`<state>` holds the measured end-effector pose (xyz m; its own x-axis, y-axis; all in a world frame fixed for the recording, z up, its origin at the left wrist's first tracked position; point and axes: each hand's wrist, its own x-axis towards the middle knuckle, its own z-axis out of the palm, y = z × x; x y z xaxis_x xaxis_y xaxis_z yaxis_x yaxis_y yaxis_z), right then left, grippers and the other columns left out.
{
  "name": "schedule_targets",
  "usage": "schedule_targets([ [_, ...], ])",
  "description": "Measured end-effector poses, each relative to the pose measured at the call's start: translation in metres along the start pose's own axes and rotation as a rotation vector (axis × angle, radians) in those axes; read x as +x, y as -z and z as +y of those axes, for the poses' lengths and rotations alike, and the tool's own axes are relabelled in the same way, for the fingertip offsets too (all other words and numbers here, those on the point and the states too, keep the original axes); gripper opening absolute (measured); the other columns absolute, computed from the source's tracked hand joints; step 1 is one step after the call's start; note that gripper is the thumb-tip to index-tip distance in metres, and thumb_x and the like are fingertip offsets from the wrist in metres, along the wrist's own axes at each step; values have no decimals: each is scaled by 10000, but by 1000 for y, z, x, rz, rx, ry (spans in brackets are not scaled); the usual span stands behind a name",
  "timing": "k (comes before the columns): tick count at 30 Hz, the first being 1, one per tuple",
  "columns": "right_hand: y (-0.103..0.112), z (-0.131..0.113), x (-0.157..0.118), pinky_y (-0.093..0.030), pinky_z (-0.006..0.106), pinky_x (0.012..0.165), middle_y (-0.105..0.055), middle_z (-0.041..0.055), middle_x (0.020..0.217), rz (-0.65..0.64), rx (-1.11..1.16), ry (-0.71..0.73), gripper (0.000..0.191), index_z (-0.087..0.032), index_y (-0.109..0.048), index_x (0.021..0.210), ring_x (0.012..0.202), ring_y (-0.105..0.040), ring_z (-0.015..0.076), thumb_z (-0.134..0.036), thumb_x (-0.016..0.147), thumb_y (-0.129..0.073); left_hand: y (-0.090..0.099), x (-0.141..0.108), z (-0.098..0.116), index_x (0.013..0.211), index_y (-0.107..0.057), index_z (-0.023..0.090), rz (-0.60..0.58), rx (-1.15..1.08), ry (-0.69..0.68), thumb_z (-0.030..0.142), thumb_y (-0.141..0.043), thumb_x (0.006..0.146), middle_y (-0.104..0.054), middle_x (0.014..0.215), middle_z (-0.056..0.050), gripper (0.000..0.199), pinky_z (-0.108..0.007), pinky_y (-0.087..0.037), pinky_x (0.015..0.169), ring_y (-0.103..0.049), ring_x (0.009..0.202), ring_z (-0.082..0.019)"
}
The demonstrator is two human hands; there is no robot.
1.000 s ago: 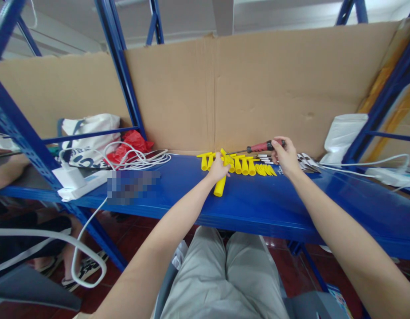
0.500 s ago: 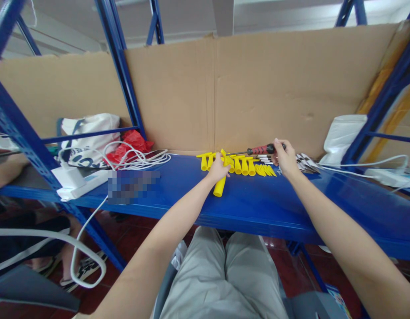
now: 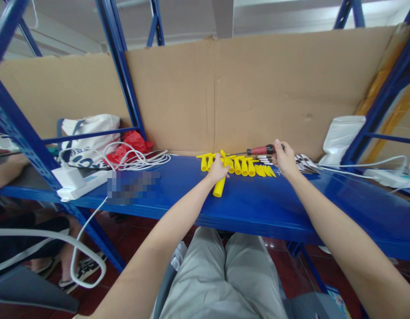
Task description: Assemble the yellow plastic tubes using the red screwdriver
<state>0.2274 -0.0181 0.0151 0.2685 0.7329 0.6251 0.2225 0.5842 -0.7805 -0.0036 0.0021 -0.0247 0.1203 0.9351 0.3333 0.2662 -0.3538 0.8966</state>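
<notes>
My left hand [image 3: 219,169] is closed around a yellow T-shaped part [image 3: 218,188], whose tube end points toward the table's front edge. In my right hand [image 3: 284,158] is a red and black screwdriver [image 3: 260,150], held by the end of its handle. Its thin shaft runs left to the top of the held yellow part; whether the tip touches it is too small to tell. Behind and right of my left hand stand several similar yellow parts [image 3: 244,167] in a row. Small flat yellow pieces [image 3: 265,170] lie to their right.
Black and white pieces [image 3: 305,163] and a white packet [image 3: 343,137] are at the right. White cables [image 3: 141,159], a power strip [image 3: 85,184], a red bag [image 3: 133,144] and a cloth bag [image 3: 91,133] are at the left. Cardboard [image 3: 258,93] stands behind the blue table [image 3: 178,190].
The screwdriver handle looks slightly turned, and the fingers of my right hand have shifted a little on it. My left hand and the yellow part have hardly moved.
</notes>
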Motion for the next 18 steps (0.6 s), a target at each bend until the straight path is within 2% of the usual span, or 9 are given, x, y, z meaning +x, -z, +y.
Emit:
schedule_targets([
  [6,-1,-4,0,-232,240,342,-420,-90,480,13,86,-22,482,-255,-449,832,337,-379,103,-632,663,-698,0,0,1,1151,-348,210,-1,31,4,89,-605,824,-654,878,-2,434,-202,-513,526,-572,461,-60],
  [9,-1,-5,-2,-223,233,322,-452,-89,484,-6,106,-3,513,-257,-447,829,320,-389,100,-659,646,-708,0,-1,2,1157,-345,206,4,50,4,81,-573,837,-652,892,-3,412,-196,-508,522,-552,441,-47],
  [13,0,-5,-4,-208,242,316,-393,-91,409,-51,82,2,558,-250,-457,805,299,-355,99,-757,661,-642,1,-2,3,1156,-356,208,16,51,14,90,-584,834,-650,865,6,412,-185,-498,519,-551,434,-46],
  [18,-1,-9,-6,-218,241,314,-421,-96,409,-30,85,-20,540,-257,-452,830,296,-364,108,-697,639,-700,2,-3,5,1184,-373,209,27,22,24,137,-639,817,-656,841,3,459,-190,-507,537,-597,482,-72],
])
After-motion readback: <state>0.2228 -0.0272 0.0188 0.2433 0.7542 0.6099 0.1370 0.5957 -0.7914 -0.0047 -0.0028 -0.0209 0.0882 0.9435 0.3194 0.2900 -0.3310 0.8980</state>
